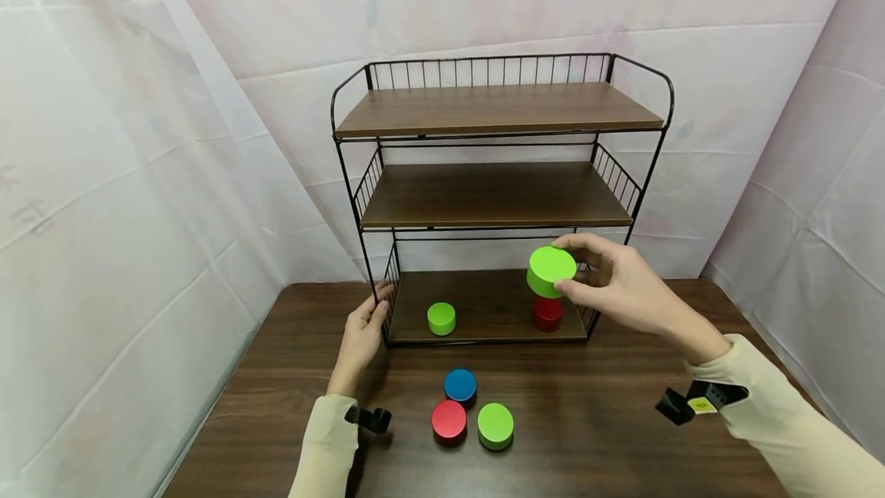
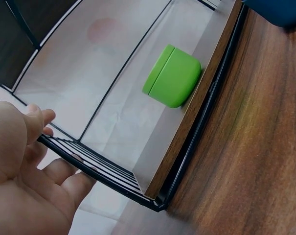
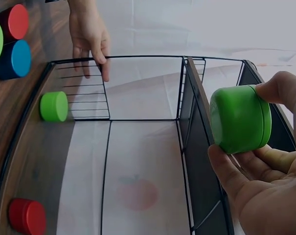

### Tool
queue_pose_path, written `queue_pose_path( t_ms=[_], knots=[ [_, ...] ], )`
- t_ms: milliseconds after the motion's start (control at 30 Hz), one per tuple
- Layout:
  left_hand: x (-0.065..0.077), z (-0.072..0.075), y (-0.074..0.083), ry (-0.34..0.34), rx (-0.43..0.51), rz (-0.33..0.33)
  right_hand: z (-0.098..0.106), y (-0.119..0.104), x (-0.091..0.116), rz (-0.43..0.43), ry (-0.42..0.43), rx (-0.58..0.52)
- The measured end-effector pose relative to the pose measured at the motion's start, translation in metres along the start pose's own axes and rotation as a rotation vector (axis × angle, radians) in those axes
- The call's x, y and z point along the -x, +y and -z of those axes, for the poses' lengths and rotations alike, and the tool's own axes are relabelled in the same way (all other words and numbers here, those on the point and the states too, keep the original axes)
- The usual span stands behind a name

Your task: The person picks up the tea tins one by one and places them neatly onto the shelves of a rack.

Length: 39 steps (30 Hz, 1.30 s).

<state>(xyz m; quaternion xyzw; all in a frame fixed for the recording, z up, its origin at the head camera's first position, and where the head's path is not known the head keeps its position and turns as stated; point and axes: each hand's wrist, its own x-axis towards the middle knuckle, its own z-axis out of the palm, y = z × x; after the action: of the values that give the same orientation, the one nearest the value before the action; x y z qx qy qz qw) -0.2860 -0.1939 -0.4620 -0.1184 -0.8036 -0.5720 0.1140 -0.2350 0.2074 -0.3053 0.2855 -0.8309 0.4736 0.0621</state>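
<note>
My right hand (image 1: 625, 283) pinches a green lidded round jar (image 1: 551, 270) between thumb and fingers, in front of the bottom level of a three-tier shelf rack (image 1: 494, 206). In the head view this jar overlaps a red jar (image 1: 548, 317) standing on the right of the bottom board. Toward that board's left end stands another green jar (image 2: 173, 77). My left hand (image 1: 362, 333) holds the rack's black wire side frame (image 2: 99, 177) at the lower left, thumb on one side and fingers on the other.
On the wooden table (image 1: 276, 406) before the rack stand a blue jar (image 1: 460, 386), a red jar (image 1: 449, 420) and a green jar (image 1: 495, 424), close together. The middle board (image 1: 494, 194) and top board (image 1: 498, 107) lie above. White cloth (image 1: 173, 175) hangs behind and at both sides.
</note>
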Motion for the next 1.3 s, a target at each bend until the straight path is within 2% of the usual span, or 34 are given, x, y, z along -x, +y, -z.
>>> queue_pose_path(
  t_ms=[133, 400, 567, 1067, 1300],
  knots=[
    [-0.001, -0.001, -0.001, 0.004, -0.014, 0.001, 0.005, -0.003, -0.006, -0.005, 0.014, 0.022],
    [-0.009, -0.006, -0.035, 0.038, 0.003, -0.036, 0.015, -0.010, -0.013, -0.010, 0.031, 0.072],
    [-0.011, -0.005, -0.041, 0.035, -0.004, -0.048, 0.022, -0.014, -0.018, -0.013, 0.052, 0.103],
    [-0.010, -0.003, -0.039, 0.033, -0.026, -0.045, 0.031, -0.018, -0.037, -0.063, 0.095, 0.169],
    [-0.004, -0.003, -0.016, 0.022, -0.012, -0.027, 0.038, -0.015, -0.045, -0.100, 0.087, 0.145]
  ],
)
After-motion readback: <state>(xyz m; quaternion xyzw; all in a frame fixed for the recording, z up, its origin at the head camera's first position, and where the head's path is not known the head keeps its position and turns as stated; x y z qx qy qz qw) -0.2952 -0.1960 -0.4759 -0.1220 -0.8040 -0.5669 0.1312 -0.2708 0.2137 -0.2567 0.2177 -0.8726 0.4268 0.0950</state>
